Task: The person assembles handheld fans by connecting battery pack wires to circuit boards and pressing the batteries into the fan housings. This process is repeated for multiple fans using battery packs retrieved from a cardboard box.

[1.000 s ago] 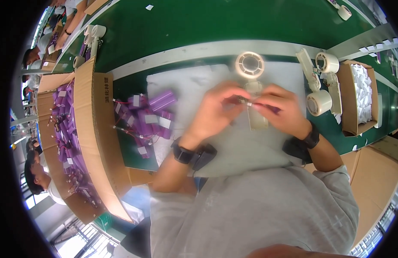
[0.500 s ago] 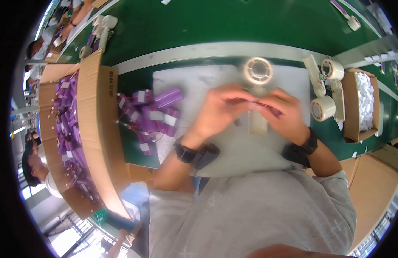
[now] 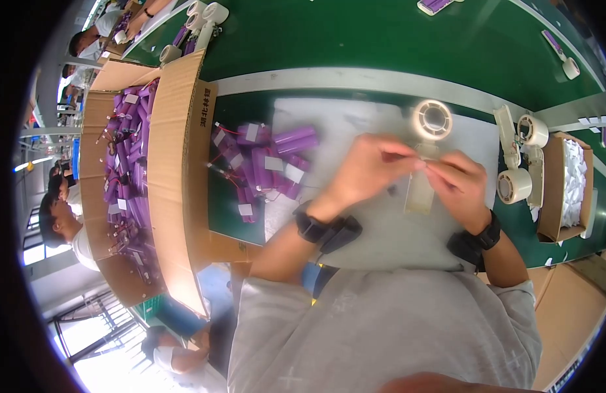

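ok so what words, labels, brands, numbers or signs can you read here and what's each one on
Large cardboard box on the left: a short column of dark printed characters on its side, not copied out here.
White labels on the purple cylinders: any print is too small or blurred.
Cream round-headed device in the middle: no lettering visible.
Nothing else is legible.

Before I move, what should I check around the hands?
1. Left hand and right hand both in view: ok.
2. Secure hold at the fingertips: cannot tell; blur and fingers hide what is there.
3. White fan body lying on the pale sheet: ok.
4. Loose purple packs apart from the hands: ok.
5. Those packs all off the sheet: not ok; some overlap its left side.
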`<state>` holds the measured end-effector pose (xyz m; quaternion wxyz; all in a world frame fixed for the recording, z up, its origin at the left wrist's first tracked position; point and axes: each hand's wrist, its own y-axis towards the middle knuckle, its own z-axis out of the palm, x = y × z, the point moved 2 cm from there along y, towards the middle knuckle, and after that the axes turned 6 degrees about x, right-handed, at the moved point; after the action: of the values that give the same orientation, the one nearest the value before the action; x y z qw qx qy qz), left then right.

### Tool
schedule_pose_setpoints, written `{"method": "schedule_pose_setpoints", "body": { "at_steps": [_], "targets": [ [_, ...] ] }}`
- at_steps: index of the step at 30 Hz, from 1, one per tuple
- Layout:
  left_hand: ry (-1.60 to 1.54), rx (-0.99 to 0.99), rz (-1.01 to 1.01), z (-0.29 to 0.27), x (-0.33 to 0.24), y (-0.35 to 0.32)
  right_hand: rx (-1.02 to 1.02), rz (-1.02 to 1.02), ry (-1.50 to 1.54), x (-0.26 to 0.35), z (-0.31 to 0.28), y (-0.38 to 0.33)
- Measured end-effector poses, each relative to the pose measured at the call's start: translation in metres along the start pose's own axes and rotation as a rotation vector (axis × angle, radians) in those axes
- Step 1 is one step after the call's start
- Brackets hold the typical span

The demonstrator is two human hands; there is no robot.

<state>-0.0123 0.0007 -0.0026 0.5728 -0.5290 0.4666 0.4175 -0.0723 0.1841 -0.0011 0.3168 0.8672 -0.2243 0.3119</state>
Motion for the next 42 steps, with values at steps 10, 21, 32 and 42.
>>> {"method": "schedule_pose_setpoints", "body": {
  "at_steps": [10,21,32,42],
  "targets": [
    [-0.097,0.139,0.108,-0.011,0.004,-0.001,0.127,0.255,0.258,0.002,0.002,0.008],
    [-0.278,0.159,0.013,-0.018,-0.003,-0.003,0.148,0.254,0.313,0.006,0.003,0.009],
    [-0.030,0.093,0.119,-0.015,0.000,-0.004,0.114,0.183,0.241,0.004,0.006,0.008],
    [0.130,0.027,0.264,-0.003,-0.011,-0.004,-0.024,0.151,0.126,0.008,0.005,0.009]
  ]
}}
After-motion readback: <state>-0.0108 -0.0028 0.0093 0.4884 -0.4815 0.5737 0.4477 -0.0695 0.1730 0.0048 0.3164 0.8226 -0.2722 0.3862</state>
